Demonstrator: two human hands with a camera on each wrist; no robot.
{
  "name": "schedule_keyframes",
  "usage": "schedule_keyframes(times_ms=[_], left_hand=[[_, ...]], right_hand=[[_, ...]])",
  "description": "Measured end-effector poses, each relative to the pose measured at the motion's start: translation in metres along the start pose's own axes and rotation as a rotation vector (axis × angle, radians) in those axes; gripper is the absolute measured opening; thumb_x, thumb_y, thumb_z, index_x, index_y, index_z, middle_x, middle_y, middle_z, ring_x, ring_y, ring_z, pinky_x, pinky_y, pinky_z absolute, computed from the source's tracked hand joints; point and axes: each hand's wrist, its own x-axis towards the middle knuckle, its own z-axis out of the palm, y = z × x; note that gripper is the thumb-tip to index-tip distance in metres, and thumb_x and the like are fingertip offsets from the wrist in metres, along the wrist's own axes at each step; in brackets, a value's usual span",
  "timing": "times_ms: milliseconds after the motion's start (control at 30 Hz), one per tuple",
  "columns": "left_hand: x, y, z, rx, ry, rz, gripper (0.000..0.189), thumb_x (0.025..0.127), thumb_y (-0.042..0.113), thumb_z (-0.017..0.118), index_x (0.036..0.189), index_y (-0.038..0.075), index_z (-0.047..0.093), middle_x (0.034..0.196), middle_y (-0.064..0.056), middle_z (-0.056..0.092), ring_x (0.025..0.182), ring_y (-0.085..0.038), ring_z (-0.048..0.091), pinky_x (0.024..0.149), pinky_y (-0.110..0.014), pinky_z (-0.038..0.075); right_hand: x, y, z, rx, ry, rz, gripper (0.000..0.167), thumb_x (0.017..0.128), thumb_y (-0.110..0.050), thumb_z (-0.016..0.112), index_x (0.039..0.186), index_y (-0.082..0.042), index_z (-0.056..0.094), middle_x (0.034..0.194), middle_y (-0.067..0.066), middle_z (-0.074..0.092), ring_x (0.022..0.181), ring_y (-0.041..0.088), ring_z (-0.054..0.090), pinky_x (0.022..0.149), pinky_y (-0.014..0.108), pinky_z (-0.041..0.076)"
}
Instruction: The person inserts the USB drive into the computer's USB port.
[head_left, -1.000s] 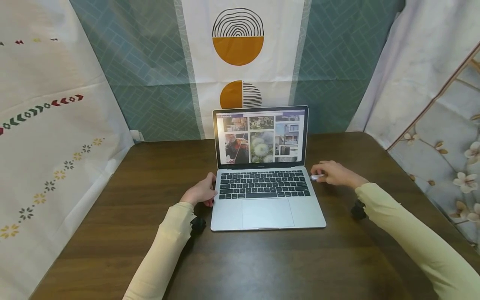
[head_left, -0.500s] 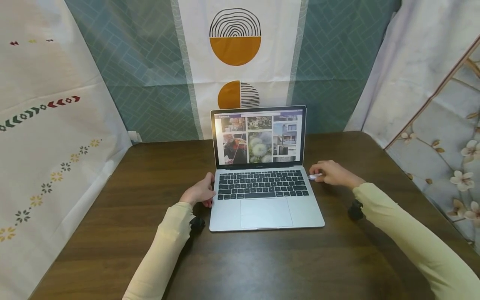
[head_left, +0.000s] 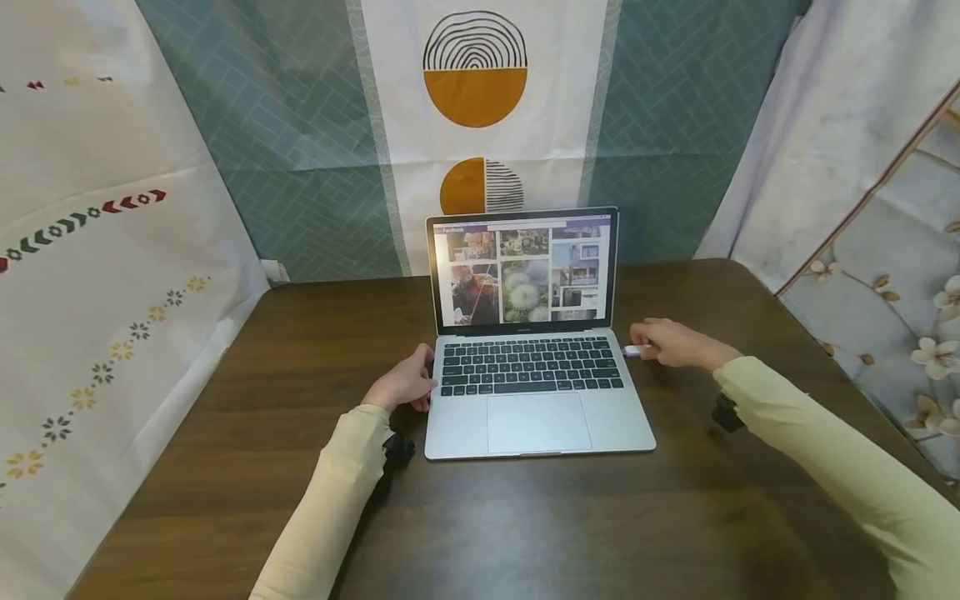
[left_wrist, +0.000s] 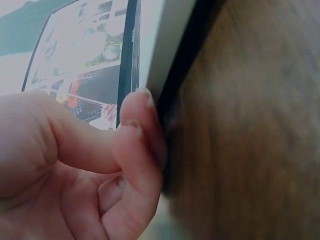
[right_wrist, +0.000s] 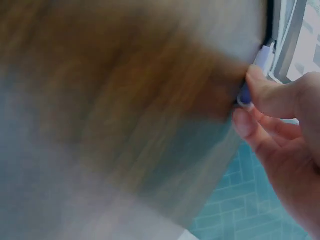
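A silver laptop (head_left: 537,423) stands unfolded, its lit screen showing a grid of photos. My left hand (head_left: 405,381) holds the laptop's left edge near the keyboard; in the left wrist view, curled fingers (left_wrist: 137,160) press against its thin side. On the other side, my right hand (head_left: 675,343) pinches a small white USB stick (head_left: 636,351) between thumb and fingers. The stick points at the laptop's right side, close to the edge. In the right wrist view the USB stick (right_wrist: 263,57) looks white and purple; I cannot tell whether its tip sits in a port.
A dark brown wooden table (head_left: 525,533) bears the laptop. Behind it hangs a green and white patterned cloth (head_left: 300,167). A white cloth (head_left: 97,292) borders the left, and a floral cloth (head_left: 900,292) the right. Each wrist wears a black device (head_left: 398,449).
My right hand has shifted slightly to the right relative to the laptop, still pinching the USB stick, which lies more level. The left hand stays on the laptop's edge.
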Motion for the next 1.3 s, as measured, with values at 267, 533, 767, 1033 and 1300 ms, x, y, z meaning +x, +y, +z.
schedule_keyframes(times_ms=[267,533,767,1033,1300], left_hand=[[0.001,0.004,-0.002,0.019,0.002,-0.009,0.046,0.096,0.011,0.056,0.135,0.009,0.032,0.08,-0.011,0.057,0.059,-0.019,0.059,0.058,-0.027,0.051],[0.001,0.005,-0.002,0.043,0.003,-0.012,0.046,0.097,0.012,0.057,0.135,0.008,0.031,0.081,-0.012,0.058,0.058,-0.019,0.059,0.057,-0.027,0.051],[-0.001,0.006,-0.002,0.062,0.013,-0.008,0.046,0.096,0.012,0.056,0.136,0.008,0.032,0.084,-0.012,0.057,0.059,-0.019,0.059,0.057,-0.027,0.05],[-0.001,0.004,-0.002,0.065,0.025,0.002,0.045,0.096,0.011,0.056,0.134,0.008,0.032,0.083,-0.013,0.058,0.057,-0.019,0.059,0.056,-0.027,0.049],[-0.001,0.001,0.002,0.069,0.014,0.021,0.043,0.095,0.01,0.056,0.131,0.007,0.033,0.081,-0.013,0.058,0.055,-0.019,0.059,0.054,-0.027,0.049]], right_hand=[[-0.006,0.003,0.003,-0.062,0.06,-0.058,0.021,0.085,-0.002,0.069,0.101,-0.005,0.055,0.086,0.005,0.055,0.073,0.016,0.053,0.069,0.034,0.051],[-0.004,0.014,0.007,0.041,0.087,-0.128,0.014,0.087,0.002,0.064,0.1,-0.003,0.06,0.092,0.007,0.061,0.079,0.019,0.055,0.074,0.039,0.051],[-0.005,0.019,0.009,0.058,0.142,-0.15,0.012,0.086,0.001,0.066,0.096,-0.004,0.062,0.09,0.006,0.063,0.077,0.016,0.055,0.071,0.035,0.05],[-0.003,0.01,0.003,0.061,0.092,-0.098,0.013,0.086,-0.002,0.067,0.094,-0.007,0.059,0.088,0.004,0.059,0.077,0.015,0.054,0.071,0.032,0.05],[-0.002,0.009,0.009,0.031,0.073,-0.078,0.015,0.086,-0.003,0.068,0.094,-0.008,0.056,0.085,0.002,0.054,0.076,0.015,0.054,0.069,0.031,0.049]])
